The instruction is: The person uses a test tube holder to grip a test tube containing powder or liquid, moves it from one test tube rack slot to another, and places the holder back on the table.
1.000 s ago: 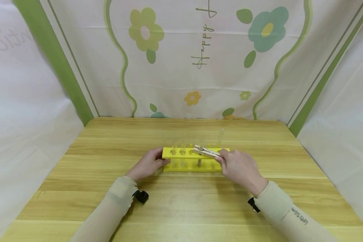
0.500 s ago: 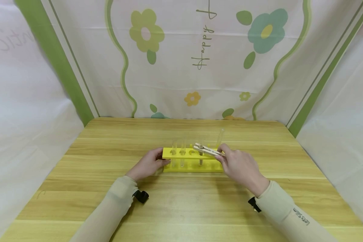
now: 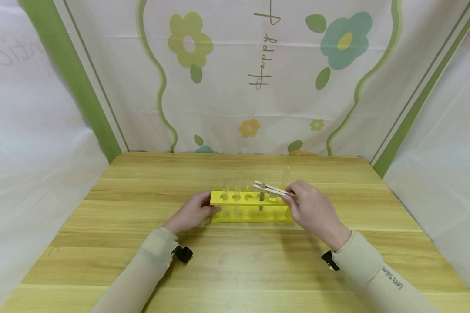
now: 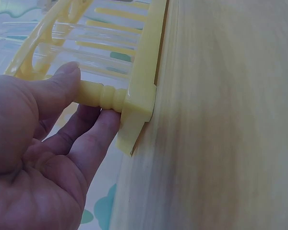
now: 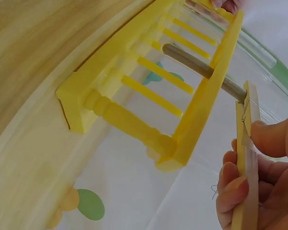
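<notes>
The left hand (image 3: 192, 213) grips the yellow rack (image 3: 254, 202) by its end post (image 4: 90, 93), seemingly to steady it, while the right hand (image 3: 315, 213) holds a wooden peg (image 5: 251, 172) clasping 1 dark-filled tube (image 5: 189, 61), which hangs through the rack with its bottom clear of the base (image 5: 110, 52).

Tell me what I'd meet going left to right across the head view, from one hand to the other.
Left hand, first clear tube, second clear tube, dark-filled tube, slanted clear tube, right hand.
</notes>
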The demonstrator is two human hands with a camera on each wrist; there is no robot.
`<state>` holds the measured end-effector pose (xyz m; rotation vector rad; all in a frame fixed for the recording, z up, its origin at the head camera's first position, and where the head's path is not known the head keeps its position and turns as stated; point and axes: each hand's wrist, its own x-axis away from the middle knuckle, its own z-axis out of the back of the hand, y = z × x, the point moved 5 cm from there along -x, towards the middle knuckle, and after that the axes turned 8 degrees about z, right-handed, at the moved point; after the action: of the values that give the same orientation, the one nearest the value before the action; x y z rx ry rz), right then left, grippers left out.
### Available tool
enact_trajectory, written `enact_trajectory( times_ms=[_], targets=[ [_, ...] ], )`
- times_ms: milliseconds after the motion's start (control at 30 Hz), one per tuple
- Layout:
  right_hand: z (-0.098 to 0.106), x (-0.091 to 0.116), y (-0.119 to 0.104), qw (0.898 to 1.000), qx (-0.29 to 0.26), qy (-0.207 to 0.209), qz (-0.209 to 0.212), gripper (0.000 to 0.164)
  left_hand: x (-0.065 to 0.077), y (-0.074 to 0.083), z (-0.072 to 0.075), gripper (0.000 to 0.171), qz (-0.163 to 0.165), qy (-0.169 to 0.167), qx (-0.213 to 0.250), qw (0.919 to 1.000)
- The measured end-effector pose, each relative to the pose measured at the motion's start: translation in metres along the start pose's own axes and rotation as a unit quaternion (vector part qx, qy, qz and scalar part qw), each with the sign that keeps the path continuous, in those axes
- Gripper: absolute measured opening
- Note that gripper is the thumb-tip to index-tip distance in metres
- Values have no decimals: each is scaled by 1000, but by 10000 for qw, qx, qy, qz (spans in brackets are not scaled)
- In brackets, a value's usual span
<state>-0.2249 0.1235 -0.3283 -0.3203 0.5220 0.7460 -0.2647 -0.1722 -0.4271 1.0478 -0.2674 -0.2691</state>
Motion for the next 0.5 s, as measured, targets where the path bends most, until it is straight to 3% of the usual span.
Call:
enact_trajectory(
  times_ms=[500],
  targets=[
    [23, -12, 2, 9989, 196, 387, 177, 11, 0, -1, 0, 18, -24, -4, -48, 10000]
  ],
)
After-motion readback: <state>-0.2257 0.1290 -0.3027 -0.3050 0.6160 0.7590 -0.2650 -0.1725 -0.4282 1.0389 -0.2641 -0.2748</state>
